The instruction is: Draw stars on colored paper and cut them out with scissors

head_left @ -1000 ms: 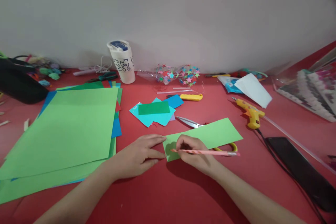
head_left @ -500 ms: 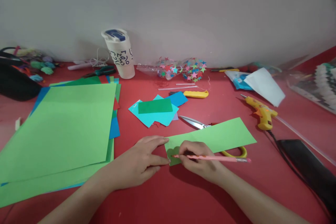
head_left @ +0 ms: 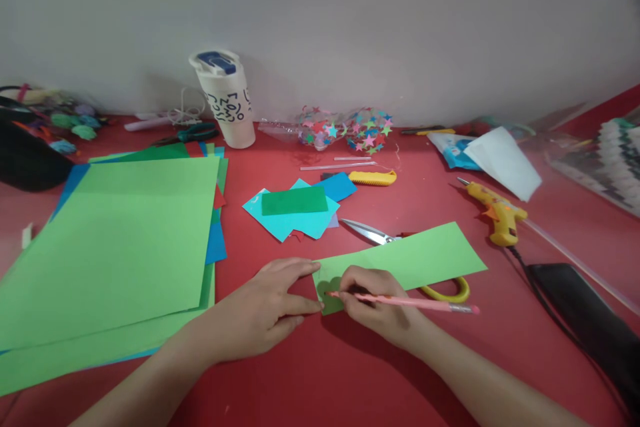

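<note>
Pinches pink pencil (head_left: pixel 417 303) between thumb and fingers of right hand (head_left: pixel 373 301), tip down near left end of light green paper strip (head_left: pixel 440 252), eraser end pointing right. Lays left hand (head_left: pixel 273 310) flat with fingers spread apart, fingertips touching the strip's left edge, nothing gripped there. Under the strip: scissors (head_left: pixel 367 232), metal blades sticking out at upper left, yellow handle loop showing at lower right, rest covered. All on red desk (head_left: pixel 300 400).

Just beyond left hand: small loose pile of paper, with dark green rectangle (head_left: pixel 295 201) over turquoise pieces (head_left: pixel 303 227), blue piece (head_left: pixel 343 185) at the pile's upper right. Touching or almost touching the blue piece: yellow cutter (head_left: pixel 373 178); cannot tell which. Behind that: thin clear sticks (head_left: pixel 340 165).

Left of left hand: big stack of paper sheets (head_left: pixel 125 233), light green on top, blue and red edges poking out. Right of the strip, apart: yellow glue gun (head_left: pixel 500 213) on its side, cord running down beside flat black object (head_left: pixel 575 300).

Farther back, near wall (head_left: pixel 320 27): upright white cup (head_left: pixel 230 103) with blue on lid, star-covered clear balls (head_left: pixel 369 132), blue packet (head_left: pixel 457 155) partly under white sheet (head_left: pixel 510 165).
</note>
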### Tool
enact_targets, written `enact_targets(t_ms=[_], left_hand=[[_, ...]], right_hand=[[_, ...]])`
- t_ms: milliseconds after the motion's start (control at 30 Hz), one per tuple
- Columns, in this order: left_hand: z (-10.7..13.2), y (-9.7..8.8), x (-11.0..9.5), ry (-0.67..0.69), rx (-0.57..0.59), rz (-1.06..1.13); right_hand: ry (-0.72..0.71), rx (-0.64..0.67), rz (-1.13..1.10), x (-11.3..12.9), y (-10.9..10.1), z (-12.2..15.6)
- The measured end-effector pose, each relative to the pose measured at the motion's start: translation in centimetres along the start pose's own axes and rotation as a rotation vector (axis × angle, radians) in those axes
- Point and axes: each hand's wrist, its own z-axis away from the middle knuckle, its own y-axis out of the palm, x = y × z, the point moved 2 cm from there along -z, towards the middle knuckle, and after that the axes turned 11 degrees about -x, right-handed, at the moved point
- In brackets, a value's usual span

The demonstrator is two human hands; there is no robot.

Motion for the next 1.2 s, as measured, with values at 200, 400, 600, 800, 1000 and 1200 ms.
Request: enact_targets(t_ms=[200,400,600,800,1000,1200], left_hand=[[0.07,-0.03,-0.01,-0.007,0.02,0.009],[0.07,0.07,0.04,0.005,0.0,0.005],[-0.01,0.24,0.22,0.014,0.0,0.009],[0.04,0.24,0.27,0.006,0.019,-0.008],[0.01,0.25,0.23,0.011,0.012,0.006],[-0.04,0.35,0.28,0.016,0.019,-0.011]], right_hand=[[0.022,-0.031,-0.012,-0.18,0.14,0.06],[0.021,-0.048,0.009,-0.26,0.09,0.04],[-0.017,-0.096,0.042,-0.4,0.33,0.17],[-0.02,-0.1,0.076,-0.44,0.39,0.26],[-0.037,-0.109,0.097,-0.46,0.32,0.4],[-0.058,-0.108,0.11,-0.61,0.45,0.42]])
